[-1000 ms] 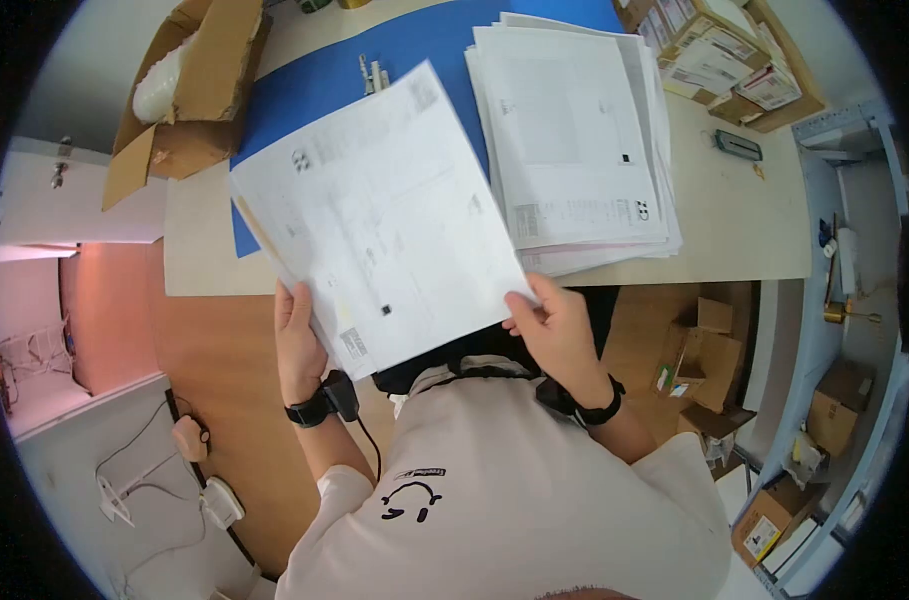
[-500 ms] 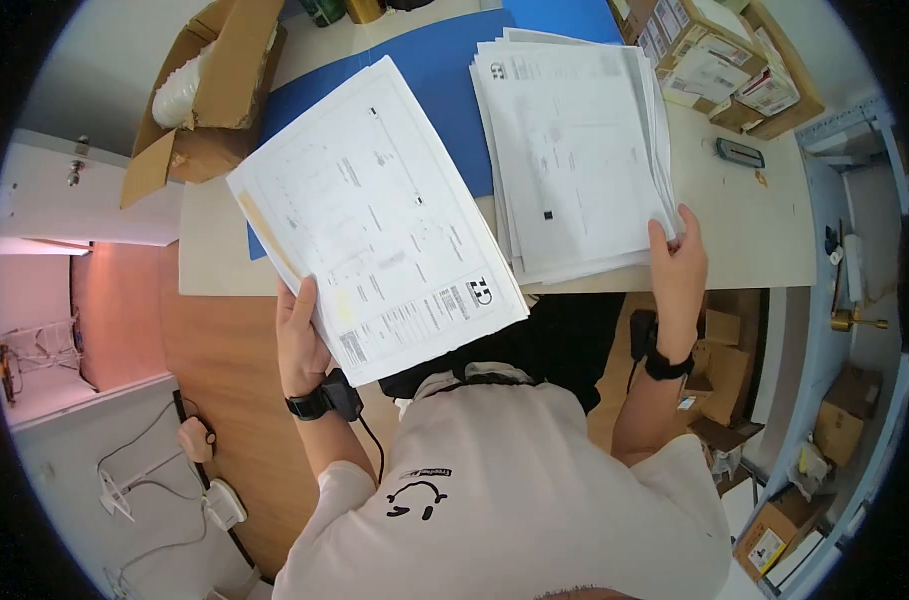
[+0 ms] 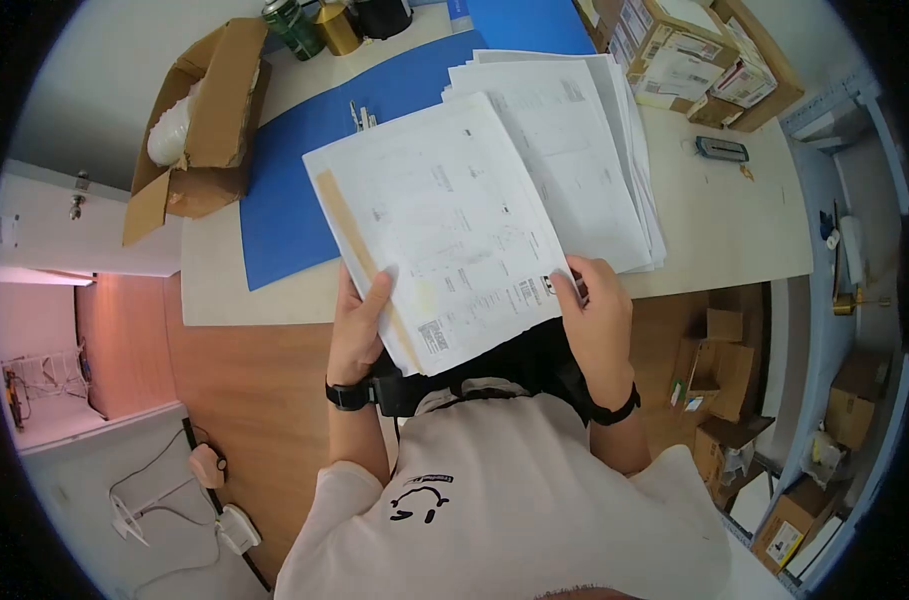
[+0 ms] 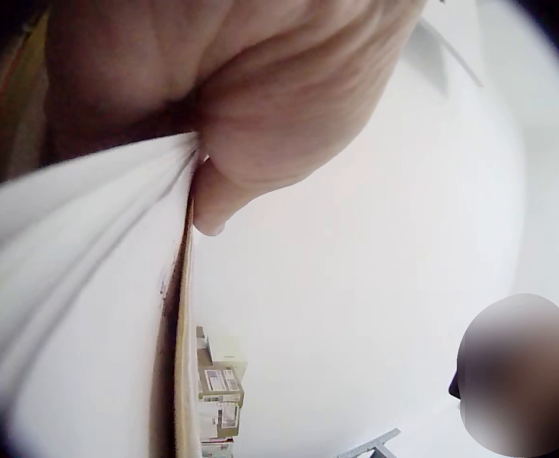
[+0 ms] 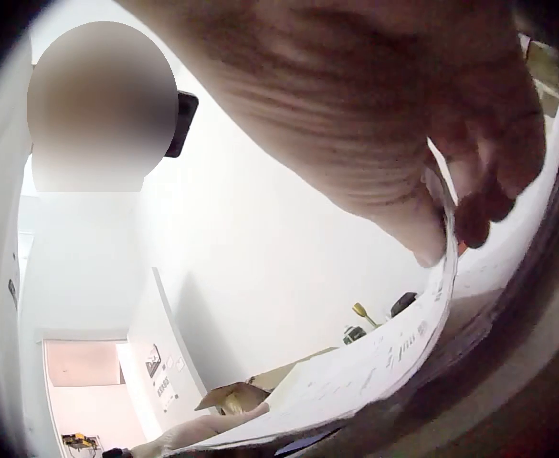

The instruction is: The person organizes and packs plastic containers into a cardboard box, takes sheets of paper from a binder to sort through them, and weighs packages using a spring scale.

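A sheaf of large printed paper sheets (image 3: 444,230) is held tilted over the table's front edge, with a tan strip (image 3: 349,225) along its left side. My left hand (image 3: 357,320) grips the lower left edge, thumb on top. My right hand (image 3: 596,325) pinches the lower right edge between thumb and fingers. In the left wrist view, several layered sheets (image 4: 79,305) run up into the left palm (image 4: 270,95). In the right wrist view, the paper (image 5: 356,386) bends up at the right thumb. A second pile of printed sheets (image 3: 584,150) lies behind, partly covered by the sheaf.
A blue mat (image 3: 284,205) covers part of the table (image 3: 709,240). An open cardboard box (image 3: 214,130) stands at the left, labelled boxes (image 3: 679,55) at the back right. A grey-green tool (image 3: 721,149) lies on the right. A can (image 3: 292,28) stands at the back.
My right hand went from the sheaf to the right-hand pile, then back to the sheaf's right edge. Both the sheaf and the pile show different top sheets. The sheaf and left hand shifted right.
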The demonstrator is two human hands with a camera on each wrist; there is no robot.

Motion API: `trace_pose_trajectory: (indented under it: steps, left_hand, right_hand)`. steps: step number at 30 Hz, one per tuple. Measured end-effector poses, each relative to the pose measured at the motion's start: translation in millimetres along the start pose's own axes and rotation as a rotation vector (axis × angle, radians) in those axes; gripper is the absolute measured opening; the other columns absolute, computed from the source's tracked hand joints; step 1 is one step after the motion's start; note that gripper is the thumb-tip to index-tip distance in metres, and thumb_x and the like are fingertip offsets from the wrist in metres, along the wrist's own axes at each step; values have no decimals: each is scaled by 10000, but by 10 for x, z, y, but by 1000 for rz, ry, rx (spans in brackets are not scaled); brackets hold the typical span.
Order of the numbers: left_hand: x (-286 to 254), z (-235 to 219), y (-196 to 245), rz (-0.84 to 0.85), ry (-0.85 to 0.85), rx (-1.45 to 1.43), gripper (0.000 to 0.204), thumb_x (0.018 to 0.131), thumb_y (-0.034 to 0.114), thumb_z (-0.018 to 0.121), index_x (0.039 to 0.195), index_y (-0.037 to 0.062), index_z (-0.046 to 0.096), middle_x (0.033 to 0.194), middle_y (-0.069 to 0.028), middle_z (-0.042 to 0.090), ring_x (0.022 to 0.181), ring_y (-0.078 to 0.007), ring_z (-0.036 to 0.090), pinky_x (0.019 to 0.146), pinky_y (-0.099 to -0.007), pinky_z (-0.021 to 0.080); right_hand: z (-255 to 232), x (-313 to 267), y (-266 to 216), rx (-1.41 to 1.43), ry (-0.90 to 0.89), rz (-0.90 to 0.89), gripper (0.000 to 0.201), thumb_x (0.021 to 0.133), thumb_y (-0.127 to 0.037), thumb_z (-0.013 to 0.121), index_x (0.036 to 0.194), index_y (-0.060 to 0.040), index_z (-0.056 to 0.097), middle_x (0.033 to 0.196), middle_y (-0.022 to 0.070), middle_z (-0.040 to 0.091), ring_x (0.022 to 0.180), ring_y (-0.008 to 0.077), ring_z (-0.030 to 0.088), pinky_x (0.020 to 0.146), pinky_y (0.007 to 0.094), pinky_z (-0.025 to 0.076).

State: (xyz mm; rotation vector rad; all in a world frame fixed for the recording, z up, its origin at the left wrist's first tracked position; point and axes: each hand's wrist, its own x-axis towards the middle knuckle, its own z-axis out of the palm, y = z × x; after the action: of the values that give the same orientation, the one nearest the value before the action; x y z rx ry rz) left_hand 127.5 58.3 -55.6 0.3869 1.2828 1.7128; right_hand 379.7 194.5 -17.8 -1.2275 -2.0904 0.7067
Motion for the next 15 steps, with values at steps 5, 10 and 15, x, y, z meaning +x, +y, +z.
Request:
trace_pose_trajectory:
  steps: [5, 10, 15]
  left_hand:
    - [43, 52, -17, 33, 16, -37, 566, 1042, 119, 570, 1537, 65, 300, 1429, -131, 530, 1236, -214, 576, 1028, -369, 517]
    - [11, -63, 12, 109, 46, -39, 540, 1041, 98, 560, 1524, 41, 326, 1429, -129, 535, 1247, -208, 567, 1013, -361, 517]
    - [-89, -332, 129, 125, 159, -38, 496, 1039, 105, 561, 1490, 21, 372, 1402, -143, 556, 1222, -221, 586, 999, -357, 521]
  right_hand:
    - [-32, 6, 239, 408, 23, 216, 144, 1001, -143, 631, 1074, -18, 636, 791, 64, 648, 564, 125, 557, 493, 284, 446]
    - [-308, 269, 383, 666, 184, 486, 205, 1047, -222, 581, 1091, -24, 609, 775, 18, 643, 546, 14, 479, 428, 191, 358]
    - [-306, 483, 786, 467, 228, 452, 244, 1035, -216, 592, 1162, -8, 612, 808, 35, 666, 606, 62, 536, 504, 227, 411]
